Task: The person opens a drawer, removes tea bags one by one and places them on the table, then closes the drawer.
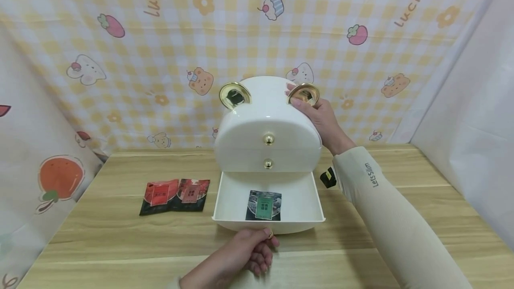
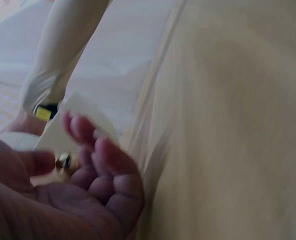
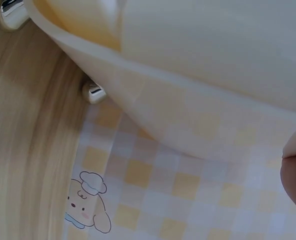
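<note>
A white storage box (image 1: 268, 121) with rounded top and gold ring-shaped ears stands on the table. Its bottom drawer (image 1: 233, 191) is pulled out, and a green-and-black sachet (image 1: 263, 205) lies in it against the front wall. My left hand (image 1: 250, 249) pinches the drawer's gold knob (image 2: 67, 161) between thumb and forefinger, with the other fingers loosely curled below. Up at the box's right side, my right hand (image 1: 321, 117) grips the right gold ear (image 1: 312, 89), thumb in front and a fingertip showing past its inner side. In the right wrist view only a bit of that hand (image 3: 295, 182) shows.
Two red-and-black sachets (image 1: 160, 196) lie overlapping on the table left of the box. Two upper drawers with gold knobs (image 1: 268, 139) are closed. A small black item with a yellow label (image 1: 328, 177) is beside the right sleeve. A checked cloth (image 1: 249, 35) hangs behind.
</note>
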{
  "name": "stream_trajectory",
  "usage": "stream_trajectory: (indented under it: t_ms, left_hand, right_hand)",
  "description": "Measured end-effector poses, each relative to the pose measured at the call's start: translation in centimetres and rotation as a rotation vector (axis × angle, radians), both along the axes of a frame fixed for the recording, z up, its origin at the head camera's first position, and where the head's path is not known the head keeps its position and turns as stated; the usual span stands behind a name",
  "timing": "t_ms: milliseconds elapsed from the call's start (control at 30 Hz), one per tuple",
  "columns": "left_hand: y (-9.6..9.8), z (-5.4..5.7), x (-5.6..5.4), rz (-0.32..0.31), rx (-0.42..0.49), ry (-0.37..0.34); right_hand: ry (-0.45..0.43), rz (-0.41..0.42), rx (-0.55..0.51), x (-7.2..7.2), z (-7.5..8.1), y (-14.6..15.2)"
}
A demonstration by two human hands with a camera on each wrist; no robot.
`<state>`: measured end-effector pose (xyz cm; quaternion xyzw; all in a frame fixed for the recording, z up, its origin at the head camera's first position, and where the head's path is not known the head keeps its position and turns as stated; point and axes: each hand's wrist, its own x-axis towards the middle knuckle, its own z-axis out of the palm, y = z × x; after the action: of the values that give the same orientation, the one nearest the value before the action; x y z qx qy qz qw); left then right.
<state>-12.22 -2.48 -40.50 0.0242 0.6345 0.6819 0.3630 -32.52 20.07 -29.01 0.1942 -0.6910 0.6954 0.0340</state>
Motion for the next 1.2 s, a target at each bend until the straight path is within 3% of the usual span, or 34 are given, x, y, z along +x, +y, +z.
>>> stream_trajectory:
  t_ms: [167, 233, 300, 367, 533, 633, 733, 833, 900, 1200]
  left_hand:
    - [-0.8, 0.8, -0.2, -0.147, -0.033, 0.028]
    - [-1.0, 1.4, -0.1, -0.209, -0.054, 0.073]
    - [-1.1, 2.1, 0.0, -0.232, -0.072, 0.139]
    - [-1.3, 2.9, -0.1, -0.223, -0.083, 0.225]
    - [-1.8, 5.6, -0.4, -0.132, -0.156, 0.459]
    - [-2.2, 7.1, -0.7, -0.07, -0.268, 0.575]
    - [-2.1, 8.0, -1.2, -0.008, -0.443, 0.699]
    - [-1.7, 8.3, -2.1, 0.009, -0.621, 0.811]
    - [-1.4, 8.1, -2.8, -0.008, -0.692, 0.85]
    - [-0.4, 6.1, -5.3, -0.106, -0.718, 0.834]
  right_hand:
    - [0.005, -0.001, 0.008, 0.2, 0.1, 0.0]
    - [0.003, 0.002, 0.008, 0.2, 0.1, 0.0]
    - [0.001, 0.004, 0.008, 0.2, 0.1, 0.0]
    - [-0.002, 0.0, 0.007, 0.2, 0.1, 0.1]
    - [-0.002, -0.011, 0.005, 0.1, 0.0, 0.2]
    - [0.002, -0.009, 0.008, 0.2, 0.0, 0.1]
    - [0.001, -0.012, 0.013, 0.2, 0.0, 0.1]
    - [-0.003, -0.019, 0.012, 0.2, 0.0, 0.1]
    - [-0.005, -0.025, 0.013, 0.2, 0.0, 0.1]
    - [0.015, -0.027, 0.017, 0.0, -0.1, 0.0]
